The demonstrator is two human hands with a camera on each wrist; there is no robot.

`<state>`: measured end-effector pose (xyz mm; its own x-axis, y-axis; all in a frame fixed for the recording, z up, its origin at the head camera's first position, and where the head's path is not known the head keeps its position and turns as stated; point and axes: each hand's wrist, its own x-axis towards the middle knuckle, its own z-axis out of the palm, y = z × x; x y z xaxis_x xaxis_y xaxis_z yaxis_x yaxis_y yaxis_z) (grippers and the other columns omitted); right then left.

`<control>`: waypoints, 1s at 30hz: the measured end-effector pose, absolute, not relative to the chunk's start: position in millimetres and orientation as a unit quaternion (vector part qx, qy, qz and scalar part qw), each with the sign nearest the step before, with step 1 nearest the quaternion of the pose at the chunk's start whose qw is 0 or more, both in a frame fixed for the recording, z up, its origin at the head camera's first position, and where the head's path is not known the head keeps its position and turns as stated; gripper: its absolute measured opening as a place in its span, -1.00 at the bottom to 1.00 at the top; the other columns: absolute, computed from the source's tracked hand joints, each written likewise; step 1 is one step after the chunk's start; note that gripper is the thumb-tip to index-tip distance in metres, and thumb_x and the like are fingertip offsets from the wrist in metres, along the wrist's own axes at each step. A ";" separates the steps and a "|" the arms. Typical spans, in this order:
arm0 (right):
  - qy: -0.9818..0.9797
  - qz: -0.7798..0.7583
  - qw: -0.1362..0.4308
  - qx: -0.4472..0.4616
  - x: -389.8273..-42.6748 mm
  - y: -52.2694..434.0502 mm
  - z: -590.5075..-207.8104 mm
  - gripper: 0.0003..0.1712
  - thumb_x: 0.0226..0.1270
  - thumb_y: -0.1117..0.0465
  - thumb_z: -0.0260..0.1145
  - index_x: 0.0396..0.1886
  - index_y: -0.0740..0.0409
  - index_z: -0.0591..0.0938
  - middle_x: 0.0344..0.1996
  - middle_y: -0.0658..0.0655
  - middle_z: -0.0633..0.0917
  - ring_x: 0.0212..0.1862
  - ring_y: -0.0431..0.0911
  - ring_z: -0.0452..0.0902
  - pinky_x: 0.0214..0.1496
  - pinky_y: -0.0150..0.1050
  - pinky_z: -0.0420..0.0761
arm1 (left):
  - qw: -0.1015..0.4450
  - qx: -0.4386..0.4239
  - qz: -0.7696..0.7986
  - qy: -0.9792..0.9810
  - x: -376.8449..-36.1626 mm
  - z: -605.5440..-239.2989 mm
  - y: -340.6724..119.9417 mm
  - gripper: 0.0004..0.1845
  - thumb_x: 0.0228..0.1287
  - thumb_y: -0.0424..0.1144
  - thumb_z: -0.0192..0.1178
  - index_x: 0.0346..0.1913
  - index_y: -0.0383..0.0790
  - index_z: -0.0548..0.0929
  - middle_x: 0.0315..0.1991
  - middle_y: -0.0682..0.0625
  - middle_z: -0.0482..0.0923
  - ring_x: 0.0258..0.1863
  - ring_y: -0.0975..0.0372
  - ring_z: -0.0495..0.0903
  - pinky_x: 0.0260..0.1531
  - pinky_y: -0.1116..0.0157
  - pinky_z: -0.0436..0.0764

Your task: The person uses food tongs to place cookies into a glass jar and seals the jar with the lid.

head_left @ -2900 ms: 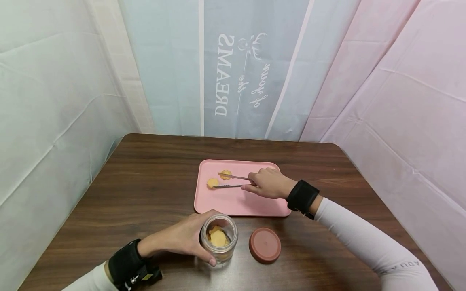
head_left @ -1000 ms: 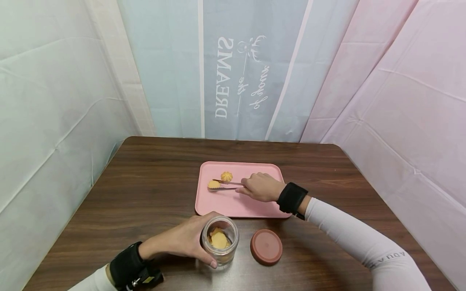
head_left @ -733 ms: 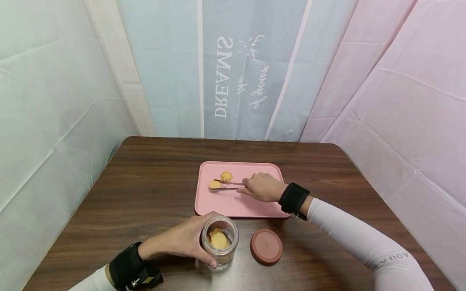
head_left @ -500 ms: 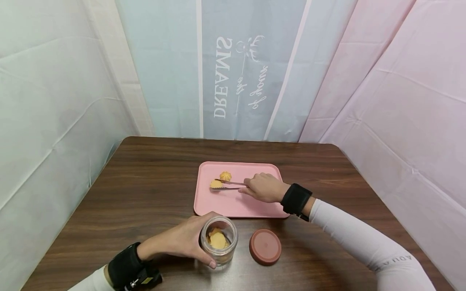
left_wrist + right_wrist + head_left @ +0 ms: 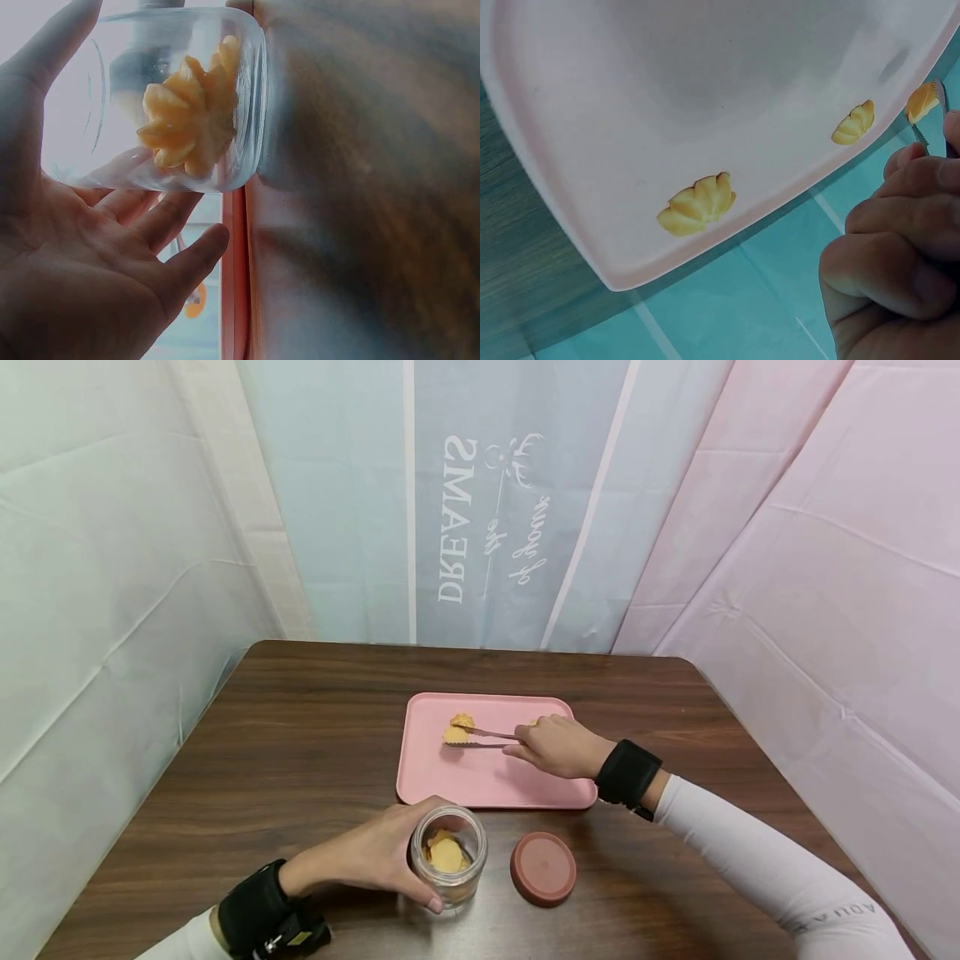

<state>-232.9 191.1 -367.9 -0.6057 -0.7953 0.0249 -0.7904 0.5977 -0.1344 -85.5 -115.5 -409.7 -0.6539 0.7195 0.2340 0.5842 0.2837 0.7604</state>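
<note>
My left hand (image 5: 386, 856) holds a clear glass jar (image 5: 471, 885) from its left side, thumb and fingers round it. Yellow cookies (image 5: 447, 855) lie inside; the left wrist view shows a ridged cookie (image 5: 191, 116) through the glass. My right hand (image 5: 558, 746) grips metal tongs (image 5: 487, 745) over the pink tray (image 5: 480, 789). Between the tong tips is a yellow cookie (image 5: 922, 102), seemingly raised off the tray. Just behind it in the head view lies another cookie (image 5: 462, 720). The right wrist view shows two cookies on the tray, one a fluted cookie (image 5: 697, 206).
A reddish-brown lid (image 5: 543, 868) lies on the wooden table (image 5: 315, 735), right of the jar and in front of the tray. A pale blue printed curtain (image 5: 337, 527) hangs behind the table, with white and pinkish cloth at the sides.
The tongs went from standing spread over two cookies to closing on the nearer one. My right hand has since shifted right, drawing that cookie along. My left hand and the jar stay put.
</note>
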 end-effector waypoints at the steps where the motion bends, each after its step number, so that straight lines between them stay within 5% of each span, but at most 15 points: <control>1: 0.893 -0.066 0.017 -0.444 -232.8 192.1 -367.6 -0.56 0.66 -0.10 0.19 -0.47 -0.03 0.50 -0.65 -0.16 0.32 -0.59 -0.31 0.26 -0.48 -0.36 0.27 | 0.078 0.408 0.437 0.798 -85.5 -409.7 -115.6 -0.11 -0.04 0.12 0.70 0.36 0.03 0.49 0.14 0.11 0.70 0.12 0.33 0.65 0.19 0.29 0.61; 30: 0.890 -0.063 -0.015 -0.452 -211.0 211.3 -332.7 -0.53 0.62 -0.09 0.25 -0.51 -0.05 0.38 -0.68 -0.16 0.25 -0.66 -0.31 0.15 -0.57 -0.37 0.12 | 0.095 0.394 0.444 0.799 -84.8 -406.8 -115.1 -0.10 -0.05 0.11 0.70 0.36 0.01 0.49 0.14 0.08 0.70 0.13 0.33 0.64 0.20 0.28 0.60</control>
<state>-211.0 211.3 -332.7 -0.5908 -0.8024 0.0844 -0.8063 0.5833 -0.0980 -84.8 -115.1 -406.8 -0.6710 0.7146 0.1978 0.5456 0.2952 0.7843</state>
